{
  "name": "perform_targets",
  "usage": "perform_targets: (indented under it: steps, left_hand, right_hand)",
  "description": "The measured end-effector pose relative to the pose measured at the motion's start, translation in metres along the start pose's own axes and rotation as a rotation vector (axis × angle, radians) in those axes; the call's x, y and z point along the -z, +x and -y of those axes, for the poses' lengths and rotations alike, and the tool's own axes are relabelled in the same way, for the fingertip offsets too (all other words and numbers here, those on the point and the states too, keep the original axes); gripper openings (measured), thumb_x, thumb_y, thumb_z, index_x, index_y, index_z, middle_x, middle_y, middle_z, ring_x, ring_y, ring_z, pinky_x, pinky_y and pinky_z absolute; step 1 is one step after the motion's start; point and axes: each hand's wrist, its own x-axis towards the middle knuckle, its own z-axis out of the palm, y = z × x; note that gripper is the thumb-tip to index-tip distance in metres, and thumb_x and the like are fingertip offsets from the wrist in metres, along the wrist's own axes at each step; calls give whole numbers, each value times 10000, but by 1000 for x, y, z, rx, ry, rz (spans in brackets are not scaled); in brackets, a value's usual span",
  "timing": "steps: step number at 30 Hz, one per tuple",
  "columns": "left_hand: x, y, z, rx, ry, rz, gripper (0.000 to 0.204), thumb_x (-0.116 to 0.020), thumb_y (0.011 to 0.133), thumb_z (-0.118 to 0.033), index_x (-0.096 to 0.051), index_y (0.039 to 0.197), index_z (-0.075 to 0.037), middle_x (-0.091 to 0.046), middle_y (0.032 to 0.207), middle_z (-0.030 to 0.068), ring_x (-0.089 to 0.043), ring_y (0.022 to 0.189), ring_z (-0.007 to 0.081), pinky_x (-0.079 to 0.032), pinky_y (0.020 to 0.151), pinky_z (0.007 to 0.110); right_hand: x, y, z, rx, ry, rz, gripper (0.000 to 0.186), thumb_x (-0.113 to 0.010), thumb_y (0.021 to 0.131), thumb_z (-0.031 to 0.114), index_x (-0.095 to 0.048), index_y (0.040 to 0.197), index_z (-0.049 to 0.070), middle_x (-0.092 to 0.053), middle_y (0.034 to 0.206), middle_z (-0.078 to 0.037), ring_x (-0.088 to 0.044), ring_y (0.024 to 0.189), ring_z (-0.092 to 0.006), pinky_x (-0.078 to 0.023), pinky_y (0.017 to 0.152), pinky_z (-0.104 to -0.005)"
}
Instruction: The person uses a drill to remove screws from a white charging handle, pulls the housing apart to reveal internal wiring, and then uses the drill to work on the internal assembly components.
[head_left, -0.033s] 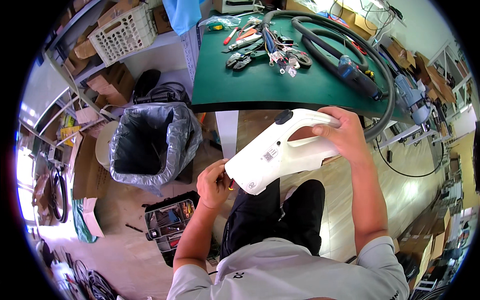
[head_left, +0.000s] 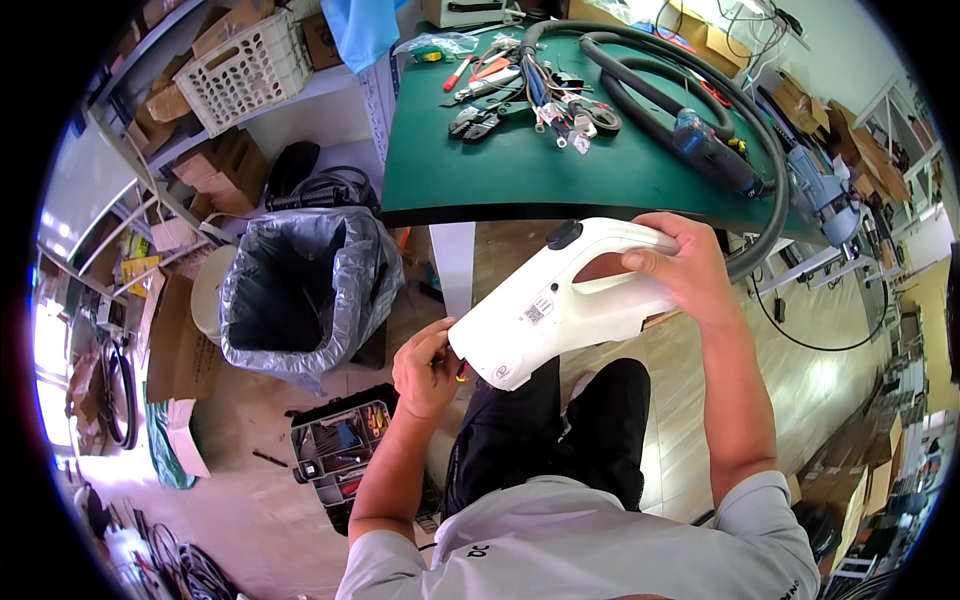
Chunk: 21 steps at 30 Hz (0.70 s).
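A white charging gun (head_left: 545,305), with a loop handle, a black button on top and a label on its side, is held tilted above my lap. My right hand (head_left: 682,262) is wrapped round the rear of its handle. A thick black cable (head_left: 762,250) runs down from the table behind that wrist; whether it enters the handle is hidden. At the gun's lower front end, my left hand (head_left: 425,368) has its fingers pinched together against the edge. Small red and yellow wires (head_left: 462,374) show beside those fingers. What the fingertips grip is hidden.
Ahead stands a green-topped table (head_left: 440,180) bearing pliers (head_left: 474,124), a bundle of wires (head_left: 545,95), and a blue cordless drill (head_left: 705,150). A lined bin (head_left: 245,335) is at the left. Below it, an open toolbox (head_left: 325,440) lies on the floor.
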Motion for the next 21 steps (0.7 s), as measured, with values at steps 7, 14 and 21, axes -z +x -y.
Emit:
perform_targets:
  steps: [7, 14, 21]
  left_hand:
    - [4, 9, -2, -140, 179, -16, 253, -668, 787, 71, -567, 1000, -22, -699, 999, 156, -695, 793, 260, -539, 656, 291]
    - [2, 2, 7, -151, 125, -58, 324, -668, 771, 73, -549, 1053, -35, -693, 1031, 162, -676, 756, 190, -522, 612, 244]
    - [-1, 1, 5, -42, 46, -25, 247, -675, 806, 64, -518, 983, -5, -695, 957, 195, -700, 815, 307, -554, 688, 338]
  right_hand:
    - [-1, 3, -8, 1, 40, 28, 404, -823, 744, 188, -669, 1045, -32, -682, 855, -39, -591, 750, -76, -488, 665, -240]
    - [-3, 5, -6, 25, -18, 12, 430, -834, 733, 215, -671, 1044, -33, -689, 862, -53, -595, 764, -82, -487, 686, -242]
    - [-2, 5, -8, 25, -97, -10, 468, -842, 720, 262, -675, 1054, -20, -699, 855, -72, -631, 744, -106, -513, 664, -253]
